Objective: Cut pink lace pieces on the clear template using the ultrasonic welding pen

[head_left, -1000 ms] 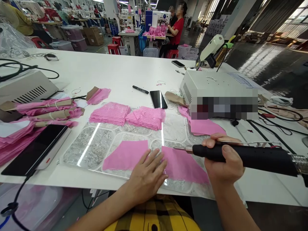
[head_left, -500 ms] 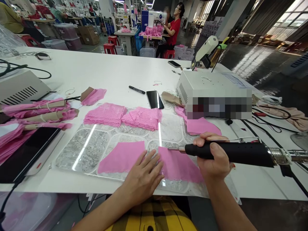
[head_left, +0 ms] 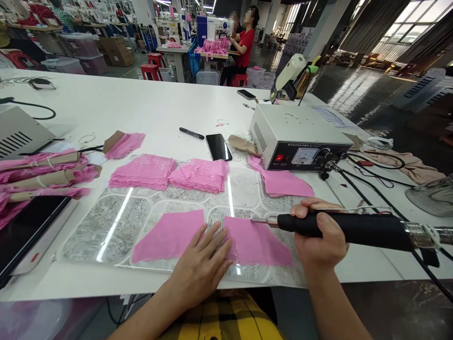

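My left hand lies flat with fingers spread, pressing where two pink fabric pieces nearly meet. The left fabric piece has a slanted outer edge. The right fabric piece lies partly under my fingertips. My right hand is wrapped round a black handheld ultrasonic tool, held almost level. Its thin metal tip is at the upper edge of the right piece; whether it touches the cloth is hard to tell. Both pieces rest on a clear, marble-patterned mat.
Behind the pieces lie two pink lace stacks and a phone. A meter box with cables stands right of them. Bundled pink fabric and a tablet-like black device sit left. A co-worker sews beyond the table.
The tool tip has moved right along the upper edge of the right fabric piece. My left hand stays in place on the cloth. The whole view has shifted slightly.
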The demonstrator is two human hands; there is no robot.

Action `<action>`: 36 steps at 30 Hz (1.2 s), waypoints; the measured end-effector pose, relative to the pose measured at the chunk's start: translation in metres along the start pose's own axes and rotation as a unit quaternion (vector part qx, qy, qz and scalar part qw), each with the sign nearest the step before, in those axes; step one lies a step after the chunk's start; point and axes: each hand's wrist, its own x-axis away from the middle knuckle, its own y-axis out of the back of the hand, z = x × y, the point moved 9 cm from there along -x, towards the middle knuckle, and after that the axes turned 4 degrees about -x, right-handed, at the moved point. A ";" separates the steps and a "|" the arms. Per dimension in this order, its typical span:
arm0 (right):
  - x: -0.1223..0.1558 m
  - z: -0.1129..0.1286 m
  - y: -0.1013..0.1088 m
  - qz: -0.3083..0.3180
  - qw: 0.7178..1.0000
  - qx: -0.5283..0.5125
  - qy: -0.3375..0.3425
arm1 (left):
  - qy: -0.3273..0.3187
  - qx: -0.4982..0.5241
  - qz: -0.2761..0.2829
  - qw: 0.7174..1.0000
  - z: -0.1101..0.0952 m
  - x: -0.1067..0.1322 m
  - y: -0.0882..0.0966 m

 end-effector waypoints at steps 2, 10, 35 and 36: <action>0.000 -0.001 -0.001 0.004 1.000 0.005 0.004 | 0.000 0.002 0.001 1.000 0.000 0.000 0.000; -0.008 0.011 0.015 -0.023 0.999 0.002 0.030 | 0.001 0.014 -0.013 1.000 0.001 0.001 -0.001; -0.009 0.029 0.048 -0.042 0.999 0.012 0.021 | -0.029 0.078 0.003 0.997 -0.002 -0.003 0.004; -0.008 0.029 0.048 -0.038 0.999 0.012 0.020 | -0.030 0.080 0.004 0.996 -0.003 -0.003 0.004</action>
